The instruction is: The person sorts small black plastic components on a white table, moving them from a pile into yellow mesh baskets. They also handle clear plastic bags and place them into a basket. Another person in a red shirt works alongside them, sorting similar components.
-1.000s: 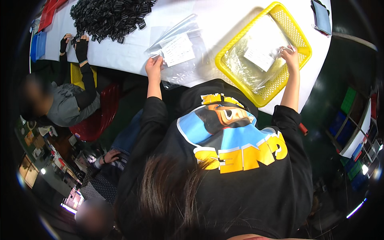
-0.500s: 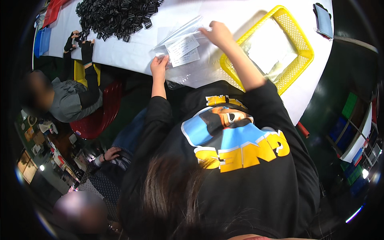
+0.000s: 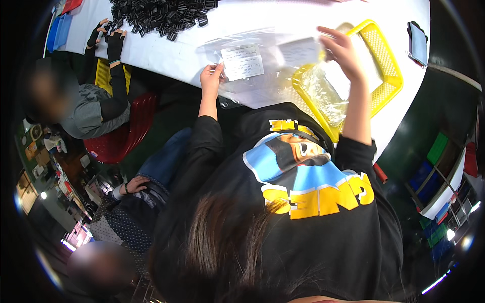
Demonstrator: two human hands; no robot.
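Note:
My left hand [image 3: 211, 78] pinches the edge of a clear plastic bag [image 3: 232, 90] above the table's near edge. White paper labels [image 3: 243, 63] with writing show on this bag. To the right, my right hand [image 3: 344, 54] is over the yellow basket's left side, its fingers closed on another clear bag. That bag's pale label [image 3: 299, 51] is smeared by motion, and its outline is hard to follow. Inside the yellow perforated basket [image 3: 393, 78] lie crumpled clear bags [image 3: 323, 91] and white sheets, partly hidden behind my right hand and forearm.
A heap of small black plastic buckles [image 3: 161, 15] covers the far left of the white table [image 3: 242, 17]. A co-worker's gloved hand [image 3: 115, 48] is beside it. Blue bins [image 3: 60, 31] stand at the left edge; a blue-grey glove-like item [image 3: 418, 44] lies far right.
My right hand has moved right, toward the basket, drawing a labelled bag away from the one in my left hand. The left hand still grips its bag. The whole view has shifted slightly.

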